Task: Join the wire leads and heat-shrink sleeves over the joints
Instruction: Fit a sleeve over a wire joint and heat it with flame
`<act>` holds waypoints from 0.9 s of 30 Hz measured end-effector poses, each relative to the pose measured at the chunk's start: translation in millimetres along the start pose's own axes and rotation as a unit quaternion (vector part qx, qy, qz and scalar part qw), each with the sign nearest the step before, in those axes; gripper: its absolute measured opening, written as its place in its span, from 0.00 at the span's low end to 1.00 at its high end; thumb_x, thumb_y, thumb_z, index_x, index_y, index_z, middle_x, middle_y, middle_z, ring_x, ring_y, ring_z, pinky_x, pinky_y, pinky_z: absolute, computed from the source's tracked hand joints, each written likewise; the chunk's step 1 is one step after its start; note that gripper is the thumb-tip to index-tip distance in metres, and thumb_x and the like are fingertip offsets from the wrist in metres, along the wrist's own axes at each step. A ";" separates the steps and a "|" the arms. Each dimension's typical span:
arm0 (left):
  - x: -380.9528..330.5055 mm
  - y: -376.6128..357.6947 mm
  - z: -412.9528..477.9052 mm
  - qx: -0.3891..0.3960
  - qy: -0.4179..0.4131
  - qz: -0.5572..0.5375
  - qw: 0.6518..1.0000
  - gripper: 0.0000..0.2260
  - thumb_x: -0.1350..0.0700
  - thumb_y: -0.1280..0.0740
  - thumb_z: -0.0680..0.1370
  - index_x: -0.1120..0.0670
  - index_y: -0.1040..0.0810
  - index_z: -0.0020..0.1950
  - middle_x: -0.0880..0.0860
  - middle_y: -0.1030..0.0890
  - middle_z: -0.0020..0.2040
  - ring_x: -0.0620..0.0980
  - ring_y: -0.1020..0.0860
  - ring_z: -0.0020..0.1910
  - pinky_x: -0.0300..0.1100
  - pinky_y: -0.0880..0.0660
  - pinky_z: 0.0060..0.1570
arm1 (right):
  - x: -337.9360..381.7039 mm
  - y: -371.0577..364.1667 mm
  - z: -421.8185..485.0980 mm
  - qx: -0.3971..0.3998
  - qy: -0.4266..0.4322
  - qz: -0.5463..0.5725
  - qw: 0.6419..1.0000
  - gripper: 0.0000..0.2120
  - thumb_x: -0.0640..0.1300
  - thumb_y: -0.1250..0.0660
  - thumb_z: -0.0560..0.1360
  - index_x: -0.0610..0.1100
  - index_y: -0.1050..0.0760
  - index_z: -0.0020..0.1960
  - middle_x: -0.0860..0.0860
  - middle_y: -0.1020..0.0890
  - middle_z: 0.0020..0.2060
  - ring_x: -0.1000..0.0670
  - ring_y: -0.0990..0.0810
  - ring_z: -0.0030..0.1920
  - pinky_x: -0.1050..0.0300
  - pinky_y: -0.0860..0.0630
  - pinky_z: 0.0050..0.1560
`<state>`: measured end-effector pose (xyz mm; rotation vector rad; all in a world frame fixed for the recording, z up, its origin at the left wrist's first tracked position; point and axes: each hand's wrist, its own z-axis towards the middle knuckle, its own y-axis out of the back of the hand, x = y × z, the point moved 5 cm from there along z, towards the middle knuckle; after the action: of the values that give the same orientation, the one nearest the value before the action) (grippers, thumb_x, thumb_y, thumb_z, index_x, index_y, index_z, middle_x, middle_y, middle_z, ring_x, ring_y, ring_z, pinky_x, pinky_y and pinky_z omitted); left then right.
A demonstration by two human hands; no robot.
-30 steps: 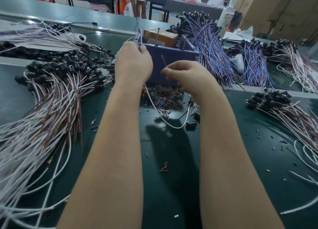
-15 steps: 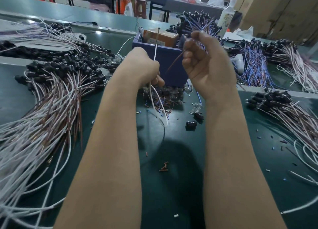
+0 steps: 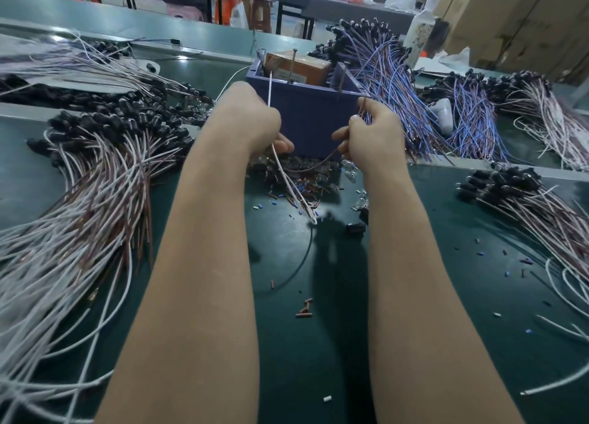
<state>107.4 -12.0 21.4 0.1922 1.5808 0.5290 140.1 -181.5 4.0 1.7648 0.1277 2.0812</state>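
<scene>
A factory assembly bench: heaped wire bundles (image 3: 95,194) cover a green worktable (image 3: 318,344), cartons (image 3: 516,15) behind.

Light: even, overhead, fairly bright.
Shadow: soft, on the mat (image 3: 328,264) below the right hand (image 3: 373,133).
Glare: ledge (image 3: 60,37) beyond the left hand (image 3: 245,117).
Blur: wires (image 3: 38,63) far left.
Edges: bowed.

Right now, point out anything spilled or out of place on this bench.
Short brown, blue and white tube offcuts lie scattered over the green mat, away from the heap by the purple box. One black part sits loose.
</scene>
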 end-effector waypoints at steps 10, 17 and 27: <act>-6.9 -7.1 -4.3 -0.001 -0.029 -0.007 1.000 0.08 0.66 0.46 0.78 0.58 0.31 0.42 0.59 0.17 0.35 0.44 0.22 0.22 0.35 0.25 0.30 | 5.8 2.8 -3.8 -0.057 0.051 -0.009 0.997 0.05 0.38 0.41 0.79 0.46 0.32 0.53 0.51 0.19 0.32 0.62 0.27 0.24 0.65 0.29 0.31; -5.0 -17.0 0.6 -0.009 -0.053 -0.016 0.998 0.06 0.62 0.45 0.80 0.58 0.32 0.55 0.55 0.18 0.30 0.40 0.24 0.21 0.33 0.30 0.27 | 6.6 4.8 -7.3 -0.080 0.048 -0.029 0.995 0.07 0.38 0.40 0.78 0.46 0.30 0.55 0.52 0.19 0.33 0.59 0.24 0.28 0.60 0.25 0.39; -2.8 -19.5 1.5 -0.007 -0.055 -0.024 0.998 0.06 0.60 0.44 0.81 0.57 0.31 0.56 0.53 0.19 0.27 0.39 0.24 0.21 0.27 0.33 0.20 | 10.3 -0.7 -7.9 -0.076 0.054 -0.048 0.994 0.15 0.37 0.43 0.79 0.40 0.26 0.64 0.42 0.17 0.49 0.44 0.18 0.48 0.48 0.23 0.55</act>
<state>112.9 -29.9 15.3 0.1692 1.4702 0.4847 131.4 -175.6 11.8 1.5279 0.0824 2.0601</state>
